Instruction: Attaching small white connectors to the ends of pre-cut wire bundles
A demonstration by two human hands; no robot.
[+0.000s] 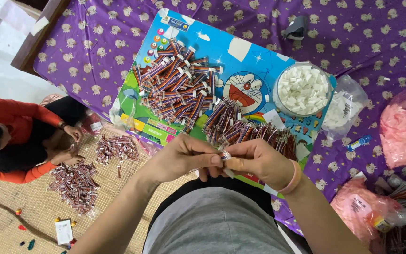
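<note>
While both hands meet above the lap, left hand (179, 157) and right hand (254, 162) pinched together on one short wire bundle (225, 155), striped red, blue, orange, white plug end, cartoon board (240, 61) beyond.

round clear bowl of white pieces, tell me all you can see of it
The round clear plastic bowl stands upright on the blue cartoon-printed board, near its right edge, heaped with small white blocky plastic pieces. A clear plastic bag lies against its right side. Neither hand touches it.
</note>
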